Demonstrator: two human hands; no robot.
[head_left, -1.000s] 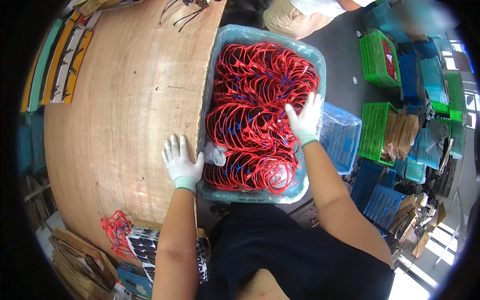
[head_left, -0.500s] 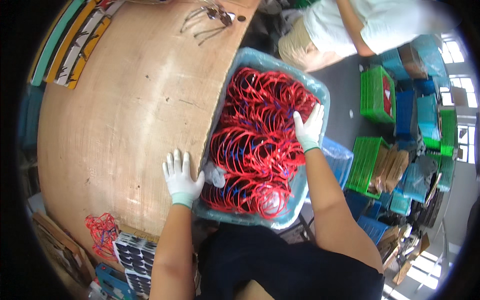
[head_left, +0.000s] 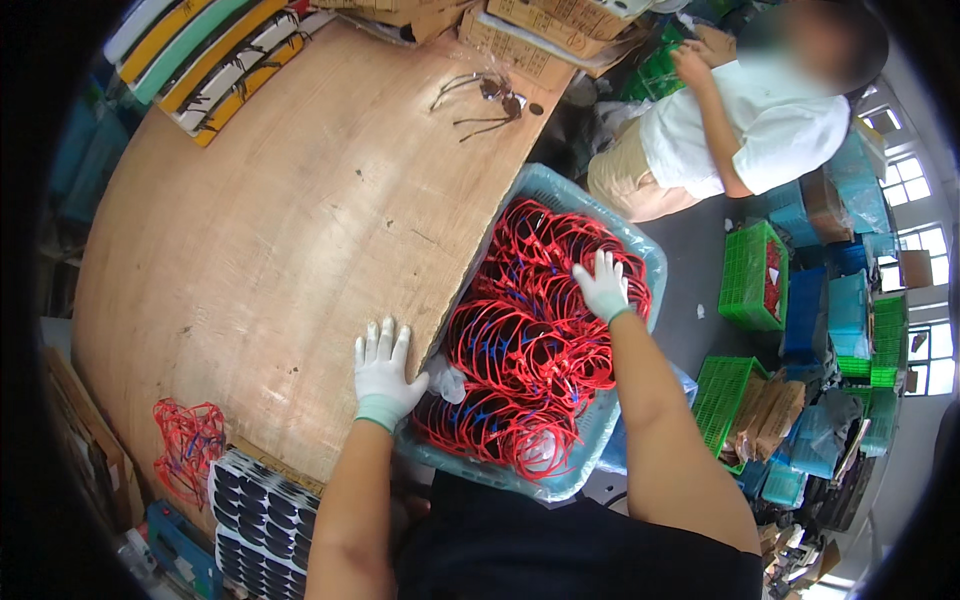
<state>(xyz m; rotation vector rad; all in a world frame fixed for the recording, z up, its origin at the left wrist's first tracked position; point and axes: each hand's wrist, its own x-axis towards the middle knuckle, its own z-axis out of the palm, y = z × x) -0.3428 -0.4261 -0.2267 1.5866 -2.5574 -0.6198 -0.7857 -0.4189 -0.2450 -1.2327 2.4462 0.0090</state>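
Note:
My left hand [head_left: 388,378], in a white glove with a pale green cuff, rests flat with spread fingers on the edge of the wooden tabletop [head_left: 270,250]. Beside that edge is a light blue plastic basket [head_left: 590,445] with a clear liner. Rows of bundled red cable loops [head_left: 505,340], with bits of blue among them, fill it. On the far right part of these loops lies my right hand [head_left: 604,288], gloved alike, its fingers apart and gripping nothing. A crumpled whitish plastic bag [head_left: 447,381] sits by the basket's left side.
A loose red cable bundle [head_left: 188,450] lies at the table's near left, by a stack of black-and-white patterned sheets [head_left: 262,510]. Dark wires [head_left: 490,100] and cardboard boxes [head_left: 520,45] are at the far end. A co-worker [head_left: 700,140] stands beyond the basket; green crates [head_left: 755,275] line the right.
My right hand has moved from the basket's right rim inward onto the red loops. The left hand stays on the table edge. The view has shifted, showing more of the far end.

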